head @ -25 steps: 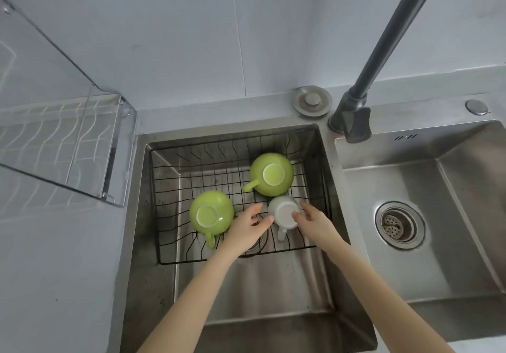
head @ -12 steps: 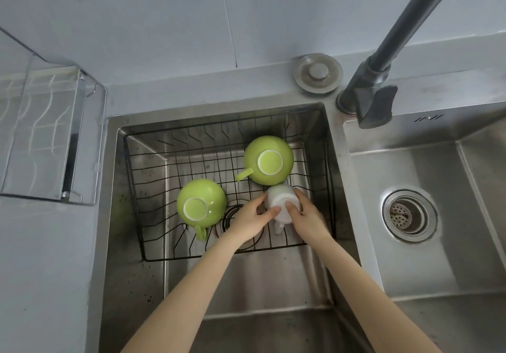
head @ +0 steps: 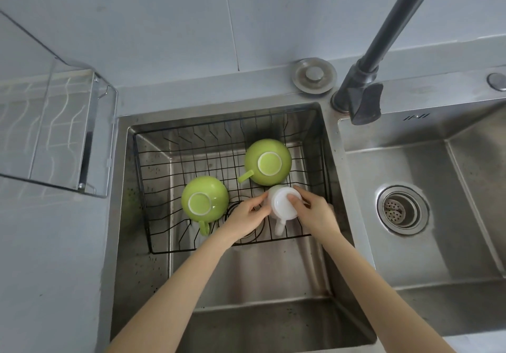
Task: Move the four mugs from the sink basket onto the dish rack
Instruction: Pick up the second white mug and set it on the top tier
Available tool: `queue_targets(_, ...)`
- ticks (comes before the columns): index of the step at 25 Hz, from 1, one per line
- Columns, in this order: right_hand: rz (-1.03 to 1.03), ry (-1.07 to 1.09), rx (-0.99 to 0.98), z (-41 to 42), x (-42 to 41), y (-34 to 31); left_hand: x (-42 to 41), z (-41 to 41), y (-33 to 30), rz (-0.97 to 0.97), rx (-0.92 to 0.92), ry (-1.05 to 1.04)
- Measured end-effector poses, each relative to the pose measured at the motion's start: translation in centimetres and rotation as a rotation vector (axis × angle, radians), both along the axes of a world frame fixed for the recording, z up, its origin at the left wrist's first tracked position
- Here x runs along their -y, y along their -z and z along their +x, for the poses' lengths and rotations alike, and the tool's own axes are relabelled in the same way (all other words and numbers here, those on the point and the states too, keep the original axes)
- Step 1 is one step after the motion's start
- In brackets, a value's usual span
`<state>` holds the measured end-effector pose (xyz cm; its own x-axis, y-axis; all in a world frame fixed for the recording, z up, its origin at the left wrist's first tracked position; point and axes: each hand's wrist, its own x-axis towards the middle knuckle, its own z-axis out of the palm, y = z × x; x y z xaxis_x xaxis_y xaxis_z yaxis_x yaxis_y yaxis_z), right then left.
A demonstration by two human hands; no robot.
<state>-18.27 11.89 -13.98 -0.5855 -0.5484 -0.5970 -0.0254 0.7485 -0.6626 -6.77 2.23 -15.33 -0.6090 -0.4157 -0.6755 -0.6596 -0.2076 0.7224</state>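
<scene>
While you lean over the left basin, both of your hands close around one mug, and the scene reads as follows.

Your left hand (head: 247, 215): curled partway, its thumb and fingertips pressed against the left side of the white mug (head: 283, 205); the forearm reaches in from the lower left.

Your right hand (head: 315, 213): wrapped over the right side of the same mug, with the thumb laid across its upturned base; the forearm comes up from the lower right.

White mug: upside down, at the front right of the sink basket (head: 153, 196), its handle pointing toward you. Whether it rests on the wires or is lifted clear cannot be told.

Rear green mug (head: 267, 161): upside down just behind the white one, nearly touching it, with its handle sticking out to the left.

Front green mug (head: 204, 199): upside down to the left of your left hand, close to it, its handle pointing toward you.

Sink basket: black wire, sitting inside the left basin of a steel double sink (head: 273, 278). Only three mugs show in it.

Dish rack (head: 54, 131): on the counter to the left of the sink, with clear panels and pale wire; no mug can be seen on it.

Faucet (head: 364, 90): dark, standing between the two basins and rising to the upper right.

Round metal sink plug (head: 314, 75): lying on the ledge behind the left basin, just left of the faucet.

Right basin drain (head: 402, 209): a round strainer set in the floor of the right basin.
</scene>
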Motion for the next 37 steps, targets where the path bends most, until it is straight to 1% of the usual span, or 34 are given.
queue_targets(5, 0.039, -0.104, -0.126, 0.5, -0.3, -2.5, -0.9, 1.8, -0.8, -0.084, -0.055, 0.039)
queue_targets(11, -0.034, -0.156, -0.188, 1.7, -1.3, -6.5, -1.7, 3.1, -4.0, -0.259, -0.137, 0.022)
queue_targets(16, -0.107, -0.271, -0.280, 2.9, -2.1, -10.1, -2.8, 5.0, -7.3, -0.291, -0.310, 0.050)
queue_targets(19, -0.143, -0.357, -0.335, 3.7, -2.7, -12.2, -2.9, 6.2, -9.4, -0.352, -0.368, 0.035)
queue_targets(21, -0.175, -0.415, -0.335, 4.4, -3.2, -13.8, -2.6, 7.1, -11.1, -0.391, -0.396, 0.030)
queue_targets(24, -0.281, -0.500, -0.342, 5.6, -4.1, -16.4, -2.0, 8.8, -13.6, -0.450, -0.450, 0.072)
queue_targets(27, -0.355, -0.524, -0.321, 7.3, -4.6, -18.4, -1.6, 10.6, -15.7, -0.471, -0.502, 0.088)
queue_targets(35, -0.467, -0.521, -0.446, 12.7, -2.5, -20.9, -0.3, 16.1, -18.8, -0.551, -0.480, 0.071)
queue_targets(37, -0.501, -0.520, -0.425, 14.2, -1.3, -21.4, 0.6, 18.0, -19.7, -0.553, -0.469, 0.065)
